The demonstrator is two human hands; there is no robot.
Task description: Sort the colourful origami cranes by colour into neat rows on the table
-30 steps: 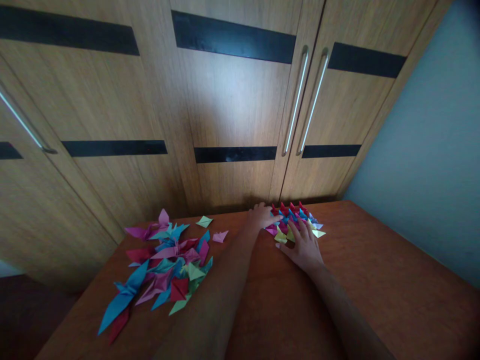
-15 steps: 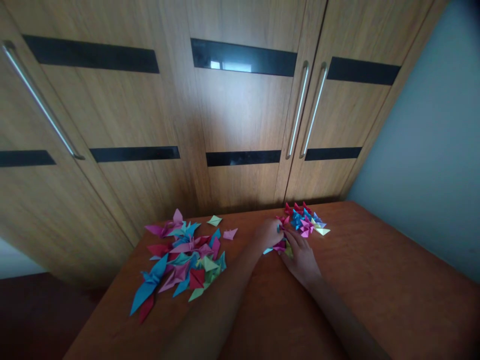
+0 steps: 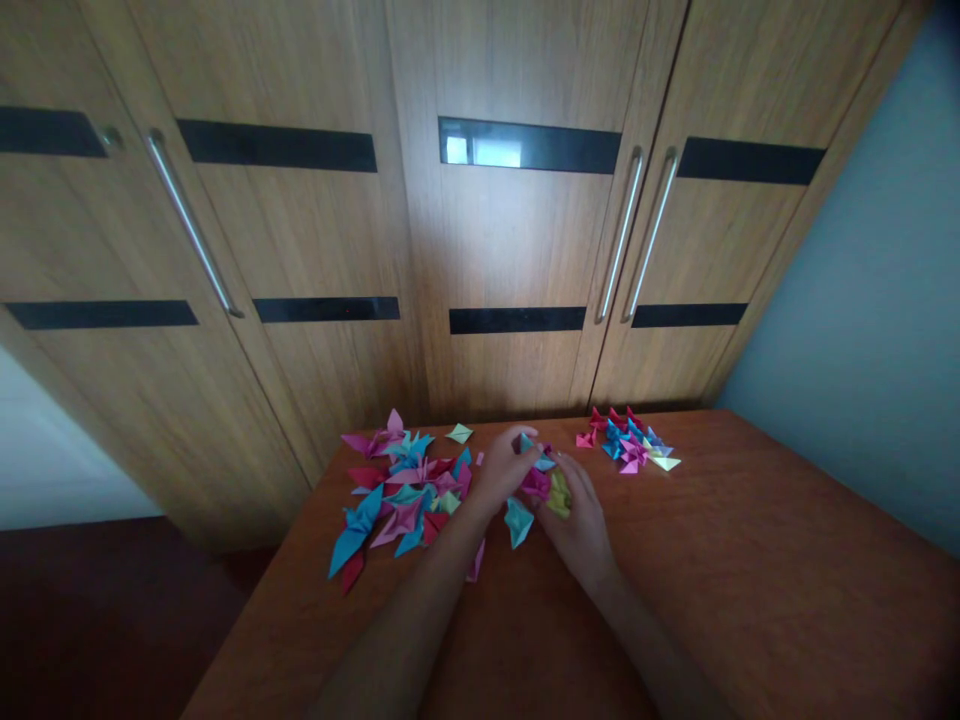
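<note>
- Bundle [image 3: 535, 484] of small folded papers sits between my hands, mid-counter [image 3: 675, 560]; can't tell if it's lifted or resting.
- Grip: left hand [image 3: 506, 467] curled on one side, right hand [image 3: 583, 510] cupped on the other, yellow piece [image 3: 559, 494] between thumb and fingers. Pressure unclear.
- I'd squeeze lightly; points look easy to crush. Palms facing, gap closed underneath.
- Teal piece [image 3: 518, 522] pokes out on the near side, likeliest to escape.
- Pose: both forearms reach forward, converging at the bundle. Left one overlaps the edge of the pile [image 3: 405, 515]; I'd keep it high, no dragging.
- Cluster [image 3: 634, 455] lies beyond my right hand, untouched.
</note>
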